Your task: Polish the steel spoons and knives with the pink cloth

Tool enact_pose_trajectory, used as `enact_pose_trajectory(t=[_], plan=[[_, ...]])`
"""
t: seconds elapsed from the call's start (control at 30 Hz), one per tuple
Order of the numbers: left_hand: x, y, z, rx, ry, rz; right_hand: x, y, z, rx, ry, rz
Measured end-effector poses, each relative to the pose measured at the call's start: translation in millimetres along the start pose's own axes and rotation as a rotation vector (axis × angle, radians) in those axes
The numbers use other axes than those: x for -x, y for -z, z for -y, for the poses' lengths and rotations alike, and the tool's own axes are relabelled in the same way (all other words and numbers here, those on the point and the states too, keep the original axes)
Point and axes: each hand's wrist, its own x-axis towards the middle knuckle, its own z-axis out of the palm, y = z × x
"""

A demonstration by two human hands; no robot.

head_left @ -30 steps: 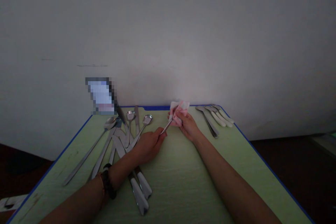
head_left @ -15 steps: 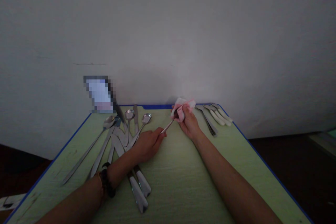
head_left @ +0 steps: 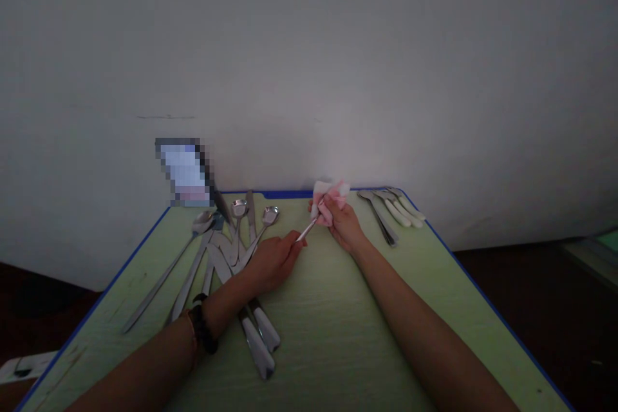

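Note:
My left hand (head_left: 279, 262) is closed around the slim metal handle of a piece of cutlery (head_left: 306, 230). Its far end disappears into a crumpled pink and white cloth (head_left: 324, 209), so I cannot tell its kind. My right hand (head_left: 344, 222) pinches that cloth around the hidden end. Beneath and beside my left forearm lie table knives with thick handles (head_left: 258, 351), a long-handled spoon (head_left: 203, 223) and two square-bowled spoons (head_left: 239, 208). To the right of my right hand, dark-handled cutlery (head_left: 383, 225) and white-handled cutlery (head_left: 400, 214) lie grouped.
The green table (head_left: 333, 335) has a blue edge and stands against a pale wall (head_left: 338, 64). A blurred device with a lit screen (head_left: 186, 174) leans upright at the back left. A white object (head_left: 26, 367) shows beyond the table's left edge.
The cloth and my right hand have shifted slightly left along the cutlery, and the cloth is bunched differently. My left hand keeps its grip on the handle.

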Motion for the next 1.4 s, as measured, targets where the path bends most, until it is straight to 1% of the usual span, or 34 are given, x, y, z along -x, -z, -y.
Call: enact_pose_trajectory(t=[0.1,0.27,0.4,0.67,0.9,1.0,1.1,1.2,1.27,1.4], plan=[[0,-0.2,0,-0.009,-0.003,0.005,1,2,0,-0.012,-0.023,0.018],[1,0.0,0,-0.013,-0.005,0.01,2,5,4,-0.044,-0.072,0.121],[0,0.4,0,-0.017,0.006,0.013,2,4,5,-0.057,-0.094,0.097],[0,-0.6,1,-0.025,0.009,0.005,1,2,4,-0.06,-0.063,0.081],[0,-0.2,-2,0.001,0.029,-0.013,0,2,11,-0.208,-0.062,0.085],[0,-1.1,-2,0.054,0.047,-0.062,-3,4,6,-0.159,-0.07,0.05],[1,-2.1,-2,0.099,0.034,-0.101,-3,5,1,-0.086,-0.09,0.063],[1,-2.2,-1,0.048,-0.006,-0.089,-1,6,0,-0.05,-0.083,0.11],[1,-1.9,0,0.015,-0.022,-0.072,0,6,-1,-0.035,-0.074,0.117],[1,-1.5,1,-0.003,-0.041,-0.066,-2,5,-6,0.009,-0.029,0.051]])
